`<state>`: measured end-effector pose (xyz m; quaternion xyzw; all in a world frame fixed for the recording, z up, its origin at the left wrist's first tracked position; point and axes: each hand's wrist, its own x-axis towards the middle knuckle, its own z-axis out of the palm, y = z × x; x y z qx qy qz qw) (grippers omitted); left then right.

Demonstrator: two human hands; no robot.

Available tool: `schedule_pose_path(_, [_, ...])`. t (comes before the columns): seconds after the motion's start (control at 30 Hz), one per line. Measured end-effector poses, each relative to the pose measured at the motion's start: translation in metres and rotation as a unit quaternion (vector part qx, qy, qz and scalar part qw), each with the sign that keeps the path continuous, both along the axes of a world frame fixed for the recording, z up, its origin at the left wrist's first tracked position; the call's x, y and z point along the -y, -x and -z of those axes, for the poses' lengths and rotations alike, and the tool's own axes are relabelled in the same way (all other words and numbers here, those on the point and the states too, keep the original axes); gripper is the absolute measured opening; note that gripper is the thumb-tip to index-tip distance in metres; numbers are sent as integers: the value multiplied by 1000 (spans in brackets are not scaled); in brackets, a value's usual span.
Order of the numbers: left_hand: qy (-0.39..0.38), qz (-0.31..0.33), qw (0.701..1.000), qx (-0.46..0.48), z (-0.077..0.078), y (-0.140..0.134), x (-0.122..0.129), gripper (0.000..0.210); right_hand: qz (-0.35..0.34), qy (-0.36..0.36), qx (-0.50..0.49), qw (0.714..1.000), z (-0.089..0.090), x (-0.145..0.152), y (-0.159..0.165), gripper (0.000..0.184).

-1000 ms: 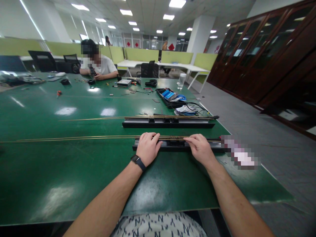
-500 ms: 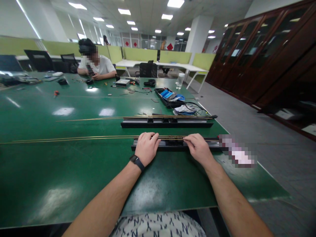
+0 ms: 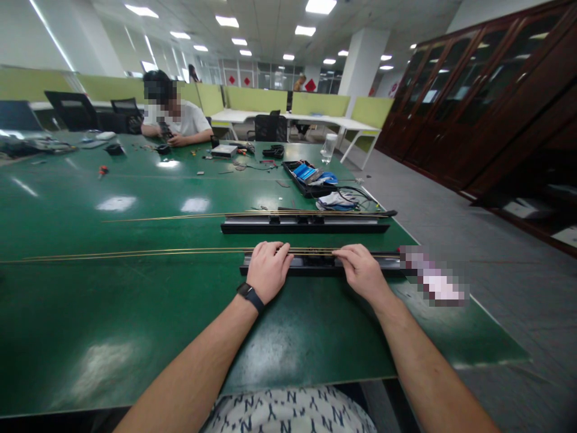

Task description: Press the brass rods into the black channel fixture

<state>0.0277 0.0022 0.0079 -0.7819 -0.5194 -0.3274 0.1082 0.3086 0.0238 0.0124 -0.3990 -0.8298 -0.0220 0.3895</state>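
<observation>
Long thin gold-coloured rods [image 3: 135, 252] run left to right over a low black rail-like holder [image 3: 311, 272] in front of me. My left hand [image 3: 269, 264] lies over the rods at the holder's left part, fingers curled down round them, a dark watch [image 3: 249, 294] on its wrist. With thumb and fingertips pinched, my right hand [image 3: 359, 267] holds a thin rod above the holder, right of the left hand. Between the hands, small dark parts show under the rods, too small to make out. Behind lies a second black holder [image 3: 306, 228] with similar rods across it.
The green table [image 3: 135, 331] carries a black tray [image 3: 311, 191] of blue items, gloves [image 3: 338, 201], and a clear jar [image 3: 329, 149]. A blurred-out object [image 3: 433, 279] lies right. A co-worker [image 3: 180, 120] sits across, handling something dark. The table's right edge is close.
My right hand's pinched fingertips have shifted very slightly left along the rods. My left hand stays in place. In the far background a person has moved into clearer view.
</observation>
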Motion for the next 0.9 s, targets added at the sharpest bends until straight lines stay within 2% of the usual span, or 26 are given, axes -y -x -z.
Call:
schedule_pose_path(0.7, [-1,-4,1000,-7,-2,0,1,28,-2,-5,-4,1000,0,3,4,31])
schedule_pose_path(0.9, [-2,-1,1000,-4,-2,0,1,27,18,-16,1,1000,-4,4,1,19])
